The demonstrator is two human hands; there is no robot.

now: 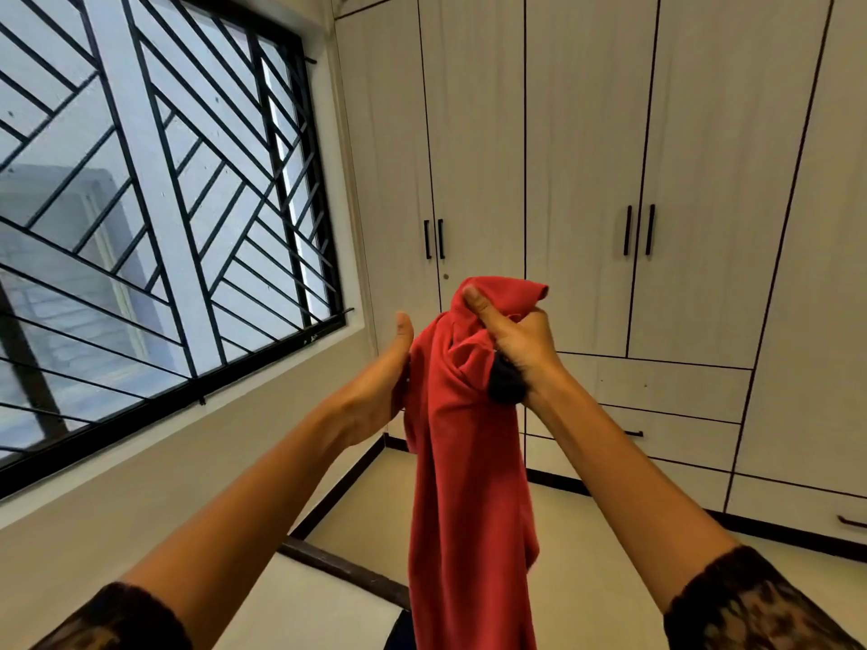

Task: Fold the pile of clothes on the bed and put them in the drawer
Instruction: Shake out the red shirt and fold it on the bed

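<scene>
One red garment (469, 485), judged soft and light, is held before the wardrobe (586, 133): right grip (516, 342) clamped on its bunched top, left grip (380, 391) cannot be told; shoulders best pinched.

Right hand (518, 351) clenched high, left hand (382, 387) thumb-up.

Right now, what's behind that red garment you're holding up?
White wardrobe doors, drawers and pale floor. The red garment hides one door's bottom and fingers of the left hand.
</scene>
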